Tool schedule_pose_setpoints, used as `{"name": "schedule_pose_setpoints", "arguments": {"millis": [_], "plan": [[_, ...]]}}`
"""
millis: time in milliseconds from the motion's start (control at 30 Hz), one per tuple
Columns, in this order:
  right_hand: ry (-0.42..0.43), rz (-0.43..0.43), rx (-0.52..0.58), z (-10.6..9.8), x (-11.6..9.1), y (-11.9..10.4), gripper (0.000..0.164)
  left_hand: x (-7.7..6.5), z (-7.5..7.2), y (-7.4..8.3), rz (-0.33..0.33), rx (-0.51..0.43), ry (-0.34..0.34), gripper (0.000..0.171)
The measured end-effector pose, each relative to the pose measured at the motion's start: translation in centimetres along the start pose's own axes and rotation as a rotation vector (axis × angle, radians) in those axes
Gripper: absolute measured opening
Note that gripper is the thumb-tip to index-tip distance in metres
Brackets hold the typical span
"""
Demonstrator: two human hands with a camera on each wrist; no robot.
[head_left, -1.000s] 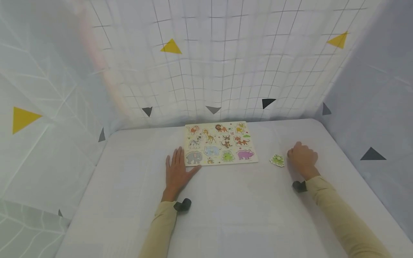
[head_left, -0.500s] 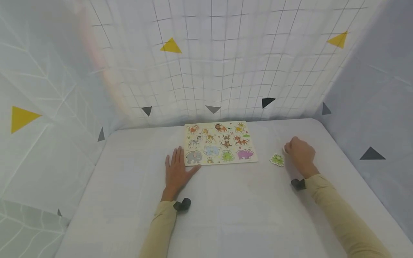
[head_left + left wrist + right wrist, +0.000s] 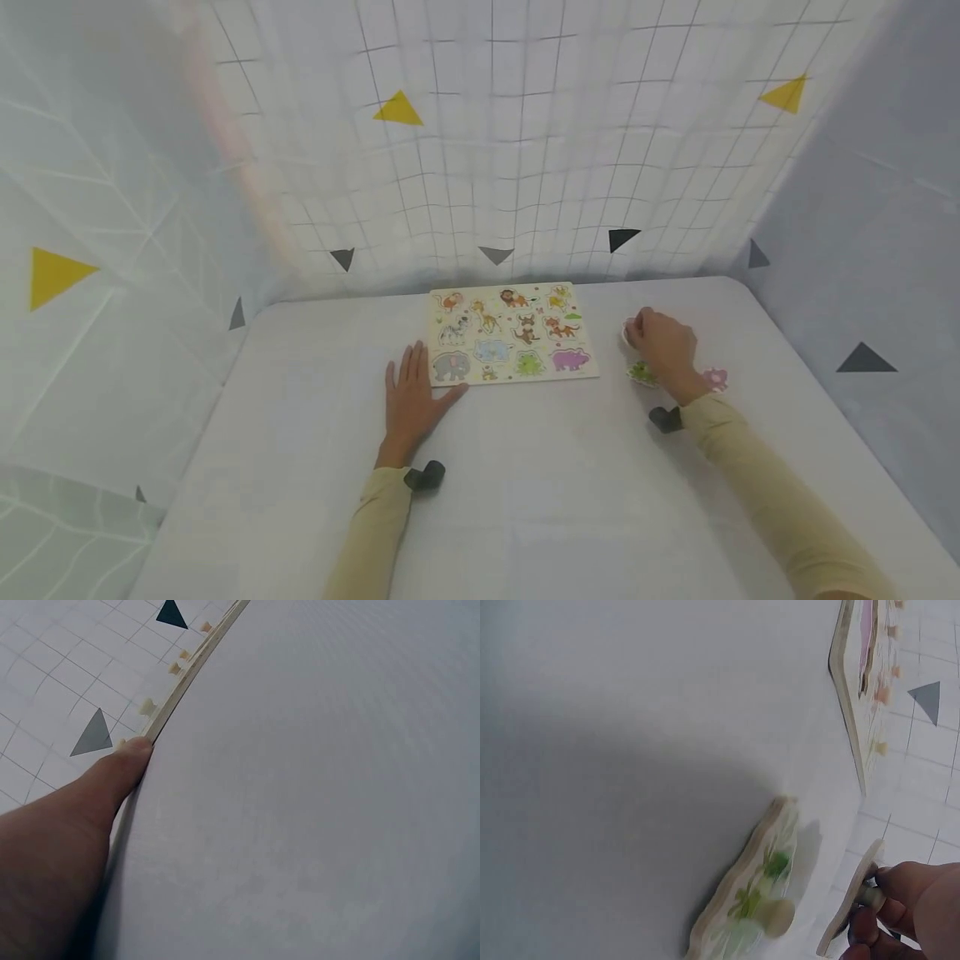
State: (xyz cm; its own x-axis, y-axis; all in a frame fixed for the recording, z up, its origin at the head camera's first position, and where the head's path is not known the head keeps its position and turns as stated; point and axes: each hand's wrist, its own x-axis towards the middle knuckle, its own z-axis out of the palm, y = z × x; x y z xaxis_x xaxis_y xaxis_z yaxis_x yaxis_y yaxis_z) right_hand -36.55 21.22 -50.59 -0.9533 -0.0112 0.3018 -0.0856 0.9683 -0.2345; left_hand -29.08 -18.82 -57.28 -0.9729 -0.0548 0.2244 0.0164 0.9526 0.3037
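My left hand (image 3: 411, 408) lies flat with straight fingers along the left edge of the wooden animal puzzle board (image 3: 510, 335). In the left wrist view its thumb (image 3: 135, 754) touches the board's front edge. Right of the board, my right hand (image 3: 666, 348) pinches the knob of a puzzle piece (image 3: 849, 901), lifted off the table; its picture is hidden. Just below that hand lies the green frog piece (image 3: 641, 373), knob upward in the right wrist view. A pink animal piece (image 3: 715, 380) lies beside the right wrist.
A white-covered table (image 3: 525, 483) bears everything. Behind it hangs a white gridded curtain (image 3: 480, 192) with yellow and dark triangles. Several knobs (image 3: 146, 707) stand up from the board. A dark wrist camera (image 3: 425, 476) sits on the left wrist.
My right hand has moved left with the pinched piece, passing above the frog piece. The pink piece now shows behind it. The left hand and the board have stayed in place.
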Motion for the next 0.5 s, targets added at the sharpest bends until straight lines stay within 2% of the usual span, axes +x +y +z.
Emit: {"name": "schedule_pose_setpoints", "arguments": {"millis": [267,500], "plan": [[-0.076,0.028,0.027,0.9,0.2,-1.3,0.022,0.0,0.1,-0.1,0.003,-0.005,-0.001,0.104],[-0.061,-0.012,0.054,0.7,0.2,-3.0,0.021,-0.1,-0.1,0.0,-0.003,-0.002,-0.02,0.103]]}}
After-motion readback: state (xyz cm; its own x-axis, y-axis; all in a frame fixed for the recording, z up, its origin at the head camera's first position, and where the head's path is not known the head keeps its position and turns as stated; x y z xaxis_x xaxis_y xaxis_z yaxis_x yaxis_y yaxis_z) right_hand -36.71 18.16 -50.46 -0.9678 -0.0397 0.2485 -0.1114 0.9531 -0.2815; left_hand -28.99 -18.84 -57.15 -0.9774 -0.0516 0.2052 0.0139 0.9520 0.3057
